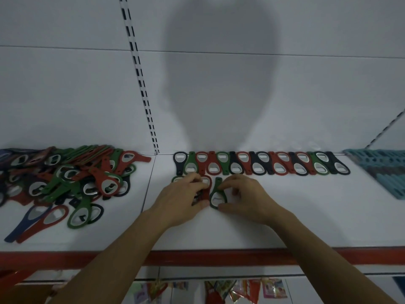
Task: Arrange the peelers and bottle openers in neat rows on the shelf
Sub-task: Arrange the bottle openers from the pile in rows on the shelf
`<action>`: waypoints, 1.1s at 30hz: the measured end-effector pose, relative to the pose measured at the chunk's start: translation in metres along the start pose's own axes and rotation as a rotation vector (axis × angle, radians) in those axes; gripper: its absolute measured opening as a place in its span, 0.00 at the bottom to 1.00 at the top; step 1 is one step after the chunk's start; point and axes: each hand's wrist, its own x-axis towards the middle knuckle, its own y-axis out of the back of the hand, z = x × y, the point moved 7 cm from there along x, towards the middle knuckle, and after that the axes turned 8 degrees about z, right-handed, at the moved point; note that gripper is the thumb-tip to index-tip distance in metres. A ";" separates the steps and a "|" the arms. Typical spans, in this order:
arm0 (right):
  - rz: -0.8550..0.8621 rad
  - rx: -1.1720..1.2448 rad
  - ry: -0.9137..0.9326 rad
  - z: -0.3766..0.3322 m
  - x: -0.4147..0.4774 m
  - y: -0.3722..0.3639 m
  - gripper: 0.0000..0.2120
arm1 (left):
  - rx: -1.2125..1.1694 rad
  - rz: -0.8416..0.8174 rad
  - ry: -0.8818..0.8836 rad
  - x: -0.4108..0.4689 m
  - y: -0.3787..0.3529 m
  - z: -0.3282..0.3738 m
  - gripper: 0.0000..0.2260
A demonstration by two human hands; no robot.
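Note:
A row of red, green and black bottle openers lies along the back of the white shelf. In front of its left end a second row starts with a green opener, a red opener and a dark green opener. My left hand lies over the red opener, fingers curled on it. My right hand pinches the dark green opener between thumb and fingers. A loose pile of openers covers the left shelf section.
A teal plastic stack sits at the shelf's right end. The red front edge runs along the shelf, with packaged goods hanging below. A slotted upright divides the back wall.

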 end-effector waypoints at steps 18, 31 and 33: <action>0.250 0.511 -0.055 -0.008 0.008 0.020 0.13 | -0.869 -0.032 0.300 0.019 0.017 0.010 0.29; 0.204 0.303 -0.353 0.045 0.011 0.037 0.06 | -0.110 0.221 0.040 0.008 0.003 0.030 0.18; 0.194 0.190 -0.349 0.045 0.011 0.027 0.08 | -0.082 0.157 0.007 0.004 -0.009 0.032 0.20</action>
